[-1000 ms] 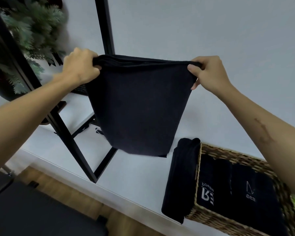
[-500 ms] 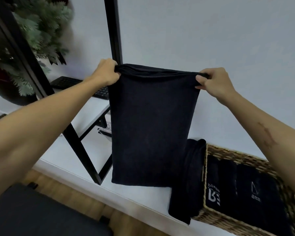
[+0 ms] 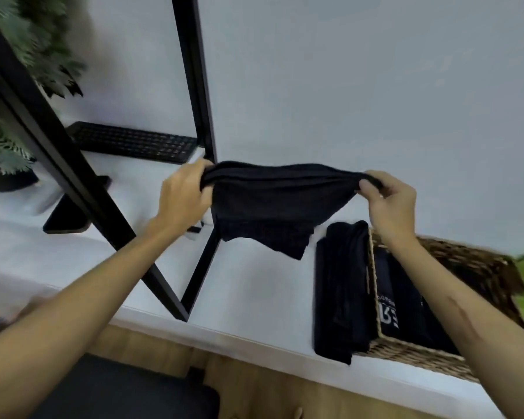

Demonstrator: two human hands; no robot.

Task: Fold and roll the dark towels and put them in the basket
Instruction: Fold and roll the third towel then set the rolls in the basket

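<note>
Since a second ago we have lowered the black folded towel (image 3: 273,207) toward the white table (image 3: 248,285), likely to lay it flat for rolling. Beside it, the woven wicker basket (image 3: 478,267) at the table's right edge holds rolled towels. Our left hand (image 3: 183,196) and right hand (image 3: 387,198) each grip an upper corner.
</note>
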